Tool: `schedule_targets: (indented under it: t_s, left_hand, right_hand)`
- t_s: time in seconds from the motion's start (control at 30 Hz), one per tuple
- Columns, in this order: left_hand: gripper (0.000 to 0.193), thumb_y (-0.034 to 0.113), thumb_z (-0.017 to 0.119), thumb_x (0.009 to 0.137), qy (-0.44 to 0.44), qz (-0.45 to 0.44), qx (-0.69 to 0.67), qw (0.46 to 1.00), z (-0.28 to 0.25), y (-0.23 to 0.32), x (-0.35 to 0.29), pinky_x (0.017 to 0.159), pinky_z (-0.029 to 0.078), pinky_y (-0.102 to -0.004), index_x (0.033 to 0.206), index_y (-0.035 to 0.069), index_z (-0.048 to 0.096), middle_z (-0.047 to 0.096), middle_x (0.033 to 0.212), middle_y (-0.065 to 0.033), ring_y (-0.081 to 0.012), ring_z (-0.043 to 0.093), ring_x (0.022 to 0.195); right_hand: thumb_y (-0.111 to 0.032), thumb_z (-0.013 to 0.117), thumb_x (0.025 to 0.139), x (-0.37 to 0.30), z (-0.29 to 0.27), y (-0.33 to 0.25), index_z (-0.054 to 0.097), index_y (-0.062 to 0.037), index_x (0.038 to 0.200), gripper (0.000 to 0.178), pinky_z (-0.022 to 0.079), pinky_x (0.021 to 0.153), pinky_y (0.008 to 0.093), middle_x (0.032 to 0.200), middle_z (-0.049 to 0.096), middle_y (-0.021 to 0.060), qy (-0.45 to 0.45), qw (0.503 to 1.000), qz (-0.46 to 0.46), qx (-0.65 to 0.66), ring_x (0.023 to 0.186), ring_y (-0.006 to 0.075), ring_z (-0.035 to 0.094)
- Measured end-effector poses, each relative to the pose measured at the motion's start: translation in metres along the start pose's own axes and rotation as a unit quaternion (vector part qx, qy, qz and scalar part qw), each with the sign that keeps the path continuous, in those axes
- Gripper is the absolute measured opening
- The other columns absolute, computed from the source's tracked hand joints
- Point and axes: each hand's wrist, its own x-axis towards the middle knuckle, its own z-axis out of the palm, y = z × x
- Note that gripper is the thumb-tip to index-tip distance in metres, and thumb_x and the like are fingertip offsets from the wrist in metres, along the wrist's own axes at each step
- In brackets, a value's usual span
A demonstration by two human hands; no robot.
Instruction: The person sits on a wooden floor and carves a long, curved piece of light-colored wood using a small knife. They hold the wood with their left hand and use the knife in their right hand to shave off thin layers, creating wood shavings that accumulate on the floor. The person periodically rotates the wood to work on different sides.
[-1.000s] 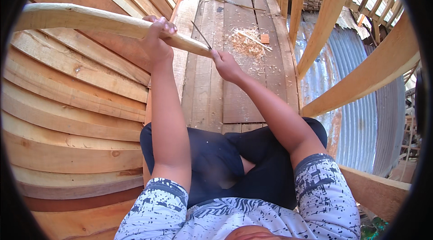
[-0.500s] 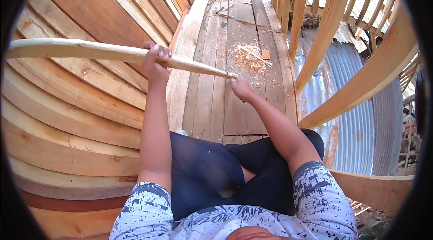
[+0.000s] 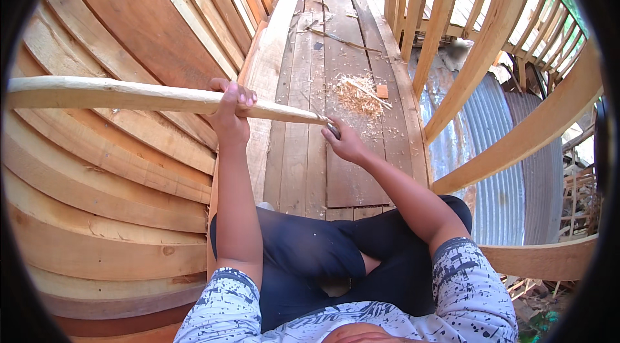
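Observation:
A long, pale, peeled wooden pole (image 3: 142, 92) lies crosswise in front of me, running from the left rim and tapering toward my right hand. Its shaft is gripped from around by my left hand (image 3: 232, 105), thumb along the near side. At the thin tip, my right hand (image 3: 347, 143) is closed on a small knife (image 3: 333, 130); only a dark bit of it shows by the fingers, and the blade is mostly hidden against the wood. My legs are folded beneath, in dark trousers.
Curved hull-like planks (image 3: 103, 194) rise along my left. Brown floorboards (image 3: 352, 181) stretch ahead, bearing a heap of wood shavings (image 3: 358, 94), a small orange block (image 3: 382, 91) and a thin stick (image 3: 345, 41). Upright timber ribs (image 3: 478, 52) stand to the right above corrugated metal sheets (image 3: 497, 162).
The pole's left part has dropped lower in view. My right hand has shifted slightly back from the tip and turned, showing the dark part of the knife. My left hand keeps its grip.

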Motion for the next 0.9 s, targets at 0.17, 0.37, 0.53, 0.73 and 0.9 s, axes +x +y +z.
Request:
schedule_targets:
  t_s: [0.17, 0.37, 0.53, 0.73, 0.9]
  left_hand:
    - [0.015, 0.007, 0.060, 0.092, -0.003, -0.002, -0.020, 1.000, 0.030, 0.013, -0.014, 0.062, 0.047, -0.0342, 0.087, 0.013, 0.048, 0.050, 0.062, -0.0009, -0.0130, 0.050, 0.056]
    - [0.015, 0.004, 0.061, 0.093, -0.008, -0.009, -0.025, 1.000, 0.036, 0.036, -0.011, 0.060, 0.049, -0.0346, 0.090, 0.012, 0.048, 0.051, 0.063, -0.0013, -0.0117, 0.052, 0.056]
    - [0.014, 0.015, 0.063, 0.094, -0.020, -0.004, 0.049, 0.999, 0.028, 0.026, -0.011, 0.068, 0.051, -0.0366, 0.100, 0.011, 0.052, 0.054, 0.072, -0.0031, -0.0158, 0.056, 0.066]
    - [0.075, 0.035, 0.065, 0.093, -0.038, 0.022, 0.138, 0.989, 0.050, 0.030, -0.018, 0.094, 0.056, -0.0470, 0.147, 0.011, 0.019, 0.060, 0.100, -0.0095, -0.0247, 0.067, 0.096]
    - [0.082, 0.037, 0.061, 0.095, -0.084, -0.008, 0.177, 0.981, 0.053, 0.037, -0.033, 0.088, 0.057, -0.0453, 0.153, 0.013, 0.008, 0.061, 0.098, -0.0105, -0.0251, 0.068, 0.092]
  right_hand:
    - [-0.031, 0.064, 0.094, 0.002, -0.011, -0.013, 0.057, -0.0081, 0.126, 0.040, 0.051, 0.080, 0.0397, 0.101, 0.068, 0.0200, 0.021, 0.999, -0.027, -0.005, 0.093, 0.0306, 0.068]
    - [-0.025, 0.069, 0.089, 0.002, -0.020, -0.028, 0.064, -0.0052, 0.108, 0.028, 0.047, 0.066, 0.0401, 0.079, 0.065, 0.0165, -0.005, 0.997, -0.064, -0.042, 0.070, 0.0273, 0.063]
    - [-0.024, 0.067, 0.090, 0.003, -0.013, -0.017, 0.063, -0.0027, 0.097, 0.022, 0.046, 0.065, 0.0407, 0.075, 0.063, 0.0159, 0.007, 0.997, -0.067, -0.030, 0.067, 0.0272, 0.060]
    - [-0.026, 0.064, 0.091, 0.014, -0.038, 0.008, 0.060, -0.0019, 0.087, 0.025, 0.045, 0.061, 0.0367, 0.066, 0.055, 0.0068, -0.037, 0.996, -0.084, -0.016, 0.063, 0.0184, 0.054]
    - [-0.042, 0.061, 0.093, 0.008, -0.072, -0.012, 0.057, -0.0054, 0.081, 0.039, 0.041, 0.050, 0.0317, 0.062, 0.049, -0.0024, -0.293, 0.955, 0.002, -0.036, 0.056, 0.0105, 0.048]
